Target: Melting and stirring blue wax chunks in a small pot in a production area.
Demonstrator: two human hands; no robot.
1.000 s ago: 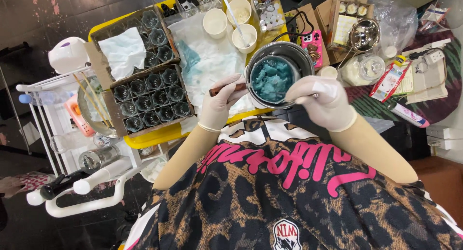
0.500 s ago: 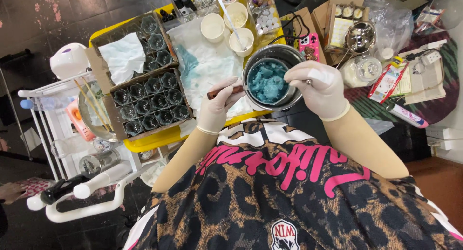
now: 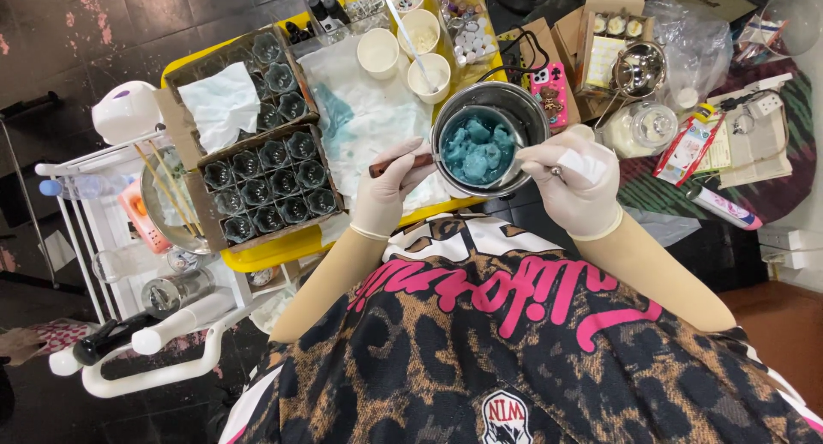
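Slightly lowered since before, metal pot [image 3: 490, 135] of blue lumps sits between my hands: left fingers [image 3: 396, 174] grasp wooden-handled stirrer [image 3: 403, 163] lying sideways, right hand [image 3: 573, 180] grips pot's handle.

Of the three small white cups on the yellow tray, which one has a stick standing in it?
The white cup nearest the metal pot; a stick leans out of it, while the other two hold none.

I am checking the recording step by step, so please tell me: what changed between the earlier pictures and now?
Little changed. The left hand kept its fingers on the brown handle of the metal pot, and the right hand stayed at the rim with a thin tool. The blue lumps inside shifted slightly. The tray of dark glass jars and the white cups stayed in place.
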